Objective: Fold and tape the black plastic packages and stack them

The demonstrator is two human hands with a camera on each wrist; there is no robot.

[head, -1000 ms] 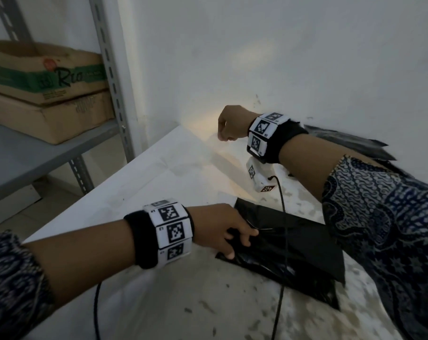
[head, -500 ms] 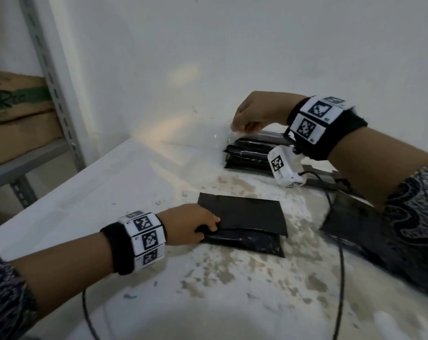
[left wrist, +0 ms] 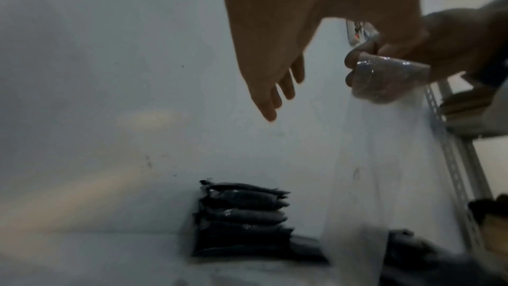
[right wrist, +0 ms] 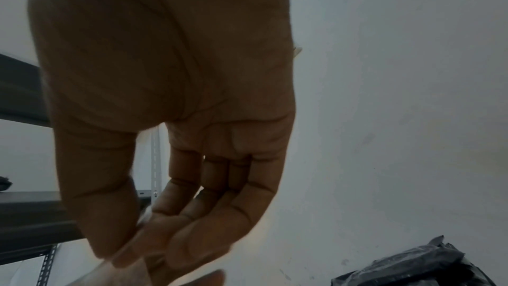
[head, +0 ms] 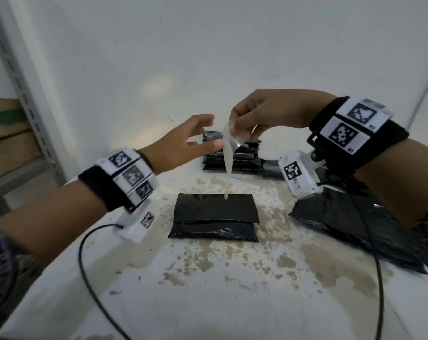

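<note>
A folded black package [head: 215, 217] lies flat in the middle of the table [head: 208, 290]. Above it my right hand [head: 235, 126] pinches the top of a clear tape strip [head: 228, 153], which hangs down with its lower end near the package's far edge. My left hand [head: 208, 136] is raised just left of the strip, fingers spread and holding nothing. A stack of taped black packages [head: 232, 158] stands against the wall behind. The left wrist view shows my left fingers [left wrist: 274, 97], the tape [left wrist: 384, 77] in my right hand, and the stack [left wrist: 241, 219].
A pile of flat black packages [head: 355, 222] lies at the right under my right forearm. Metal shelving [head: 24, 99] with cardboard boxes [head: 4, 133] stands at the left. Camera cables [head: 90, 278] trail over the stained tabletop. The white wall is close behind.
My left hand has let go of the folded package and risen toward the tape. My right hand has carried the tape strip from the wall to above the package.
</note>
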